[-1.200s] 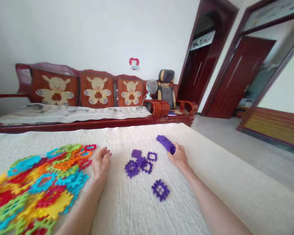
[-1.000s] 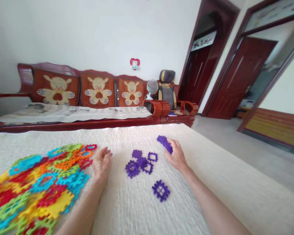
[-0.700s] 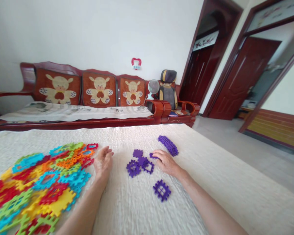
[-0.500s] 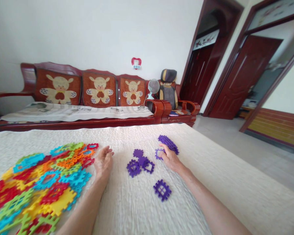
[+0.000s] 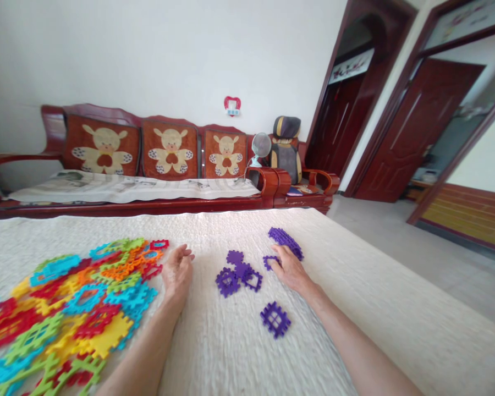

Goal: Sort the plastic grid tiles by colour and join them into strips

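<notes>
My right hand (image 5: 291, 269) has its thumb and fingers closed at the edge of a small purple interlocking plastic piece (image 5: 267, 262); part of that piece is hidden behind the hand. Just beyond the fingers lies a tight row of purple pieces (image 5: 286, 243). My left hand (image 5: 179, 270) rests on the cloth with nothing in it, its fingers loosely bent and apart. Between the hands sit several loose purple pieces (image 5: 242, 270), some overlapping. One purple window-shaped piece (image 5: 275, 319) lies nearer to me.
A spread-out heap of red, yellow, green, blue and orange pieces (image 5: 82, 308) covers the table's left side. The table has a cream textured cloth (image 5: 214, 346). Behind it stand a wooden sofa (image 5: 148, 206) with bear cushions, a small fan (image 5: 261, 146) and an armchair (image 5: 324, 187).
The view has shifted slightly. My right fingers have drawn closer together on the purple piece, which looks a little tilted now. The left hand has hardly moved.
</notes>
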`<action>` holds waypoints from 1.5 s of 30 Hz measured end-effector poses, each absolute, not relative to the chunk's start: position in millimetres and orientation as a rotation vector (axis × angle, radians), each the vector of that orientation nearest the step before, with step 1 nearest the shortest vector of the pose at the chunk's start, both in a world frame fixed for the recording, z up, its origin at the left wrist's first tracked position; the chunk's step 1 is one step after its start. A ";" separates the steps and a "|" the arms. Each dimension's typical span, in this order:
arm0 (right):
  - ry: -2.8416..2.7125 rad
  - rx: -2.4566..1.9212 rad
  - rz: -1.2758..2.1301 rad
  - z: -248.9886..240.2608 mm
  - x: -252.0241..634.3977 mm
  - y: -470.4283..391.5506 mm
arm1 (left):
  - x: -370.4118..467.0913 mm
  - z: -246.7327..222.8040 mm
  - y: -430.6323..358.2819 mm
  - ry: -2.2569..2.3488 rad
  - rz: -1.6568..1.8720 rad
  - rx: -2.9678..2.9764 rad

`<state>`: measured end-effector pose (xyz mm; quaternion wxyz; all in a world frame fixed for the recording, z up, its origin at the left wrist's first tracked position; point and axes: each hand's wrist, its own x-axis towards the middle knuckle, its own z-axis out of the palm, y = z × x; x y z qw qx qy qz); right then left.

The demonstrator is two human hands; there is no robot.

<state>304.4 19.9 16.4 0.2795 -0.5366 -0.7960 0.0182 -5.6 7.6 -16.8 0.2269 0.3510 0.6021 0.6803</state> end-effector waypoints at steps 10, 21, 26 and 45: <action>-2.139 -1.776 -0.098 22.4 287.9 6.3 | -4.4 -17.3 9.2 1.637 1.877 0.935; -2.114 -1.718 -0.107 16.7 291.8 12.1 | -3.6 -12.5 5.0 1.577 1.915 0.914; -2.142 -1.712 -0.104 17.7 291.7 11.5 | 0.3 0.0 -2.2 1.410 1.938 0.847; -1.654 -1.398 -0.218 37.0 323.3 18.5 | -0.4 3.2 -3.7 1.368 1.955 0.700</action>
